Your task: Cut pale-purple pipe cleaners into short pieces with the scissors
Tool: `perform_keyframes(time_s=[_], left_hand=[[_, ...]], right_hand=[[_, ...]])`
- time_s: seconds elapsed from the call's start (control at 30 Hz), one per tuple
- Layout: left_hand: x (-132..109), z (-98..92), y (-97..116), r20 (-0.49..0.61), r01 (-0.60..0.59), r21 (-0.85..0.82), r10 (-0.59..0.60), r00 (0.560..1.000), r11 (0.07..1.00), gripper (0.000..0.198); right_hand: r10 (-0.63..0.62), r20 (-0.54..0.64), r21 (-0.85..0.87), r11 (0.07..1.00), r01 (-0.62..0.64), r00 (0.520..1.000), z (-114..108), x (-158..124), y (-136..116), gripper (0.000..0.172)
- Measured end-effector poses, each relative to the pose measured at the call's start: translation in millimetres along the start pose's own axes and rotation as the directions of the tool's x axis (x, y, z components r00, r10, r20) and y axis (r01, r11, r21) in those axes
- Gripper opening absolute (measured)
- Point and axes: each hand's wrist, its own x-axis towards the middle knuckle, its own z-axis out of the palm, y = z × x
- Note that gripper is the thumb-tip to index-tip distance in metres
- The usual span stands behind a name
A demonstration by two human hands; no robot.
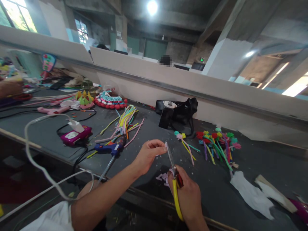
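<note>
My left hand pinches a small pale piece between thumb and forefinger; its kind is too small to make out. The blades of a pair of scissors reach up to those fingertips. My right hand is wrapped around the scissors' yellow and red handles. Below the hands, a small heap of short pale pink pieces lies on the dark table, partly covered by my right hand. Tiny white bits are scattered around it.
Left of my hands lie a bundle of pipe cleaners, a blue glue gun and a purple power strip with a white cable. To the right are pipe-cleaner flowers and a white cloth. A black bag stands behind.
</note>
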Motion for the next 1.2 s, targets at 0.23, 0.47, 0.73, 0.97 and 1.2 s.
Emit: perform_keyframes(time_s=[0.23,0.47,0.73,0.97,1.2], left_hand=[[-1.1,1.4,1.8,-0.028,0.017,0.014,-0.017,0.999,1.000,0.011],[-4.0,5.1,-2.1,-0.002,-0.042,0.335,0.045,0.999,0.941,0.008],[-13.4,10.0,-23.3,0.467,-0.538,0.795,0.285,0.837,0.278,0.006],[-17.8,14.0,-26.1,0.482,-0.549,0.796,0.283,0.829,0.255,0.008],[-11.8,11.6,-20.0,0.206,0.112,0.454,-0.227,0.952,0.884,0.011]], right_hand=[[0.031,0.023,0.046,0.998,-0.032,0.999,-0.4,-1.8,-5.7,0.027],[0.109,-0.113,0.205,0.975,-0.084,0.988,-4.6,7.1,-5.1,0.031],[0.291,-0.152,0.421,0.884,-0.205,0.945,-12.0,16.3,-6.0,0.050],[0.319,-0.131,0.463,0.857,-0.227,0.938,-7.8,15.5,1.0,0.046],[0.264,-0.144,0.438,0.881,-0.178,0.954,-14.7,18.3,-0.5,0.043]])
